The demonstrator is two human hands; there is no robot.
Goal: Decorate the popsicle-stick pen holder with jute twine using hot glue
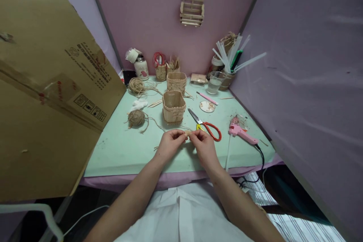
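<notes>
Near the front middle of the table, my left hand and my right hand meet fingertip to fingertip. Both pinch a small, pale, wood-coloured piece, mostly hidden by the fingers; its exact kind is too small to tell. Just beyond the hands stands a square wooden basket with a braided rim, and a second similar basket is behind it. Red-handled scissors lie right beside my right hand, blades pointing away to the left. Thin twine runs from a twine ball toward my left hand.
A pink glue gun with a black cord lies at the right. Behind are a clear cup, a pink pen, a round disc and another twine coil. A large cardboard sheet blocks the left side.
</notes>
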